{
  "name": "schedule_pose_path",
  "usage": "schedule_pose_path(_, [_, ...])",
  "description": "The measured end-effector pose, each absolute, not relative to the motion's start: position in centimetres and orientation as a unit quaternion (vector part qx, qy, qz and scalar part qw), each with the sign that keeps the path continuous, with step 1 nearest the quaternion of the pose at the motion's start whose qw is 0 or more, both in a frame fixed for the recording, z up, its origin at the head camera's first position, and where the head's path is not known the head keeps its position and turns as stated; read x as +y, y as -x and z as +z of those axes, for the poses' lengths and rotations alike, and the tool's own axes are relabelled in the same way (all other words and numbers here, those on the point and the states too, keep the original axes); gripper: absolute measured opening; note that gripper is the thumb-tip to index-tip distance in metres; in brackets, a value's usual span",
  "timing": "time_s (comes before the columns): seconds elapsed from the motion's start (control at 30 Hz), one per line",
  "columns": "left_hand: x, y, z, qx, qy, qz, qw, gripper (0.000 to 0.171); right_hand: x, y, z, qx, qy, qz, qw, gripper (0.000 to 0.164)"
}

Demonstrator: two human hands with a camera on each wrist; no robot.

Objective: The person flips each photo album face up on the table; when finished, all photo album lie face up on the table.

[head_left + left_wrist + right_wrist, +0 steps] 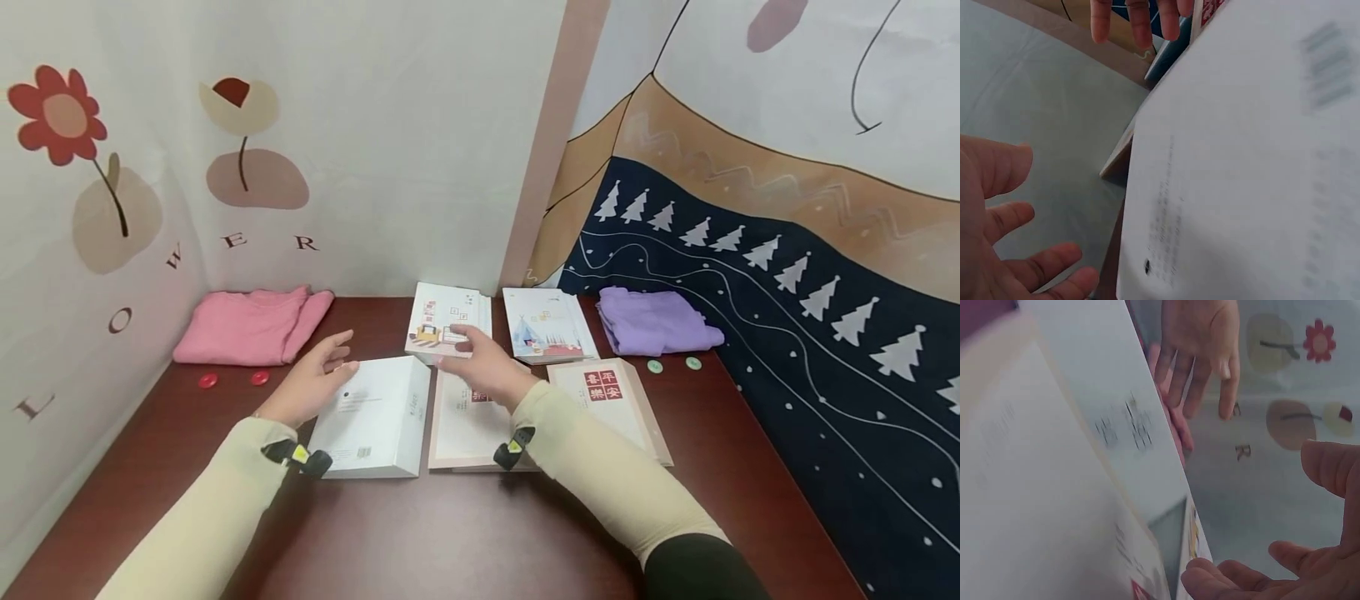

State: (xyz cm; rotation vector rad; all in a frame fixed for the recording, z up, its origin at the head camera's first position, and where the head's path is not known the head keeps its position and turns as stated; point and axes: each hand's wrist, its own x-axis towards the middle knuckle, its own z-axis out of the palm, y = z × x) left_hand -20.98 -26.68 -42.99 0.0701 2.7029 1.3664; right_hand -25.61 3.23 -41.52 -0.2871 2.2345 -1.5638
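My left hand (311,379), fingers spread and holding nothing, is at the upper left edge of a thick white box-like block (367,417) with small print on it. In the left wrist view a gap shows between that hand (991,231) and the block's printed face (1229,156). Over a cream-edged book (465,429) with red characters hovers my right hand (491,367), empty too, partly covering it. The right wrist view shows its fingers relaxed and the thumb apart (1316,550). A second such book (607,400) lies to the right.
Behind stand two stacks of illustrated booklets, one left (442,312) and one right (547,325). Folded pink cloth (247,325) with red buttons (207,381) lies at the left; folded purple cloth (656,321) with green buttons (655,366) at the right. Printed curtains (412,167) border the brown table (450,542).
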Motion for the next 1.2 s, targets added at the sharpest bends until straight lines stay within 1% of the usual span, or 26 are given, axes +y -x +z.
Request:
schedule_pose_path(0.23, [-28.1,18.1,-44.0,0.895,0.018,0.441,0.060,0.071,2.1,21.9,-42.0,0.775,0.147,-0.571,0.228,0.072])
schedule_pose_path(0.37, [-28.6,16.6,-44.5,0.900,0.038,0.426,0.078,0.071,1.2,20.1,-42.3,0.764,0.155,-0.572,0.256,0.069])
schedule_pose_path(0.47, [-28.6,15.7,-44.5,0.907,0.047,0.407,0.100,0.074,0.5,19.0,-42.7,0.765,0.157,-0.570,0.255,0.069])
schedule_pose_path(0.63, [-28.0,14.6,-44.0,0.905,0.042,0.401,0.135,0.079,-0.5,18.1,-43.1,0.763,0.138,-0.585,0.240,0.074])
schedule_pose_path(0.87, [-27.1,14.7,-43.4,0.895,0.037,0.418,0.153,0.081,-1.3,17.7,-43.3,0.763,0.122,-0.592,0.229,0.075])
schedule_pose_path(1.07, [-27.7,15.8,-44.4,0.860,0.068,0.479,0.161,0.078,-1.3,17.9,-43.6,0.767,0.115,-0.586,0.233,0.076])
schedule_pose_path(1.2, [-28.0,16.0,-44.9,0.835,0.068,0.519,0.169,0.077,-1.2,18.0,-43.6,0.767,0.121,-0.585,0.236,0.076])
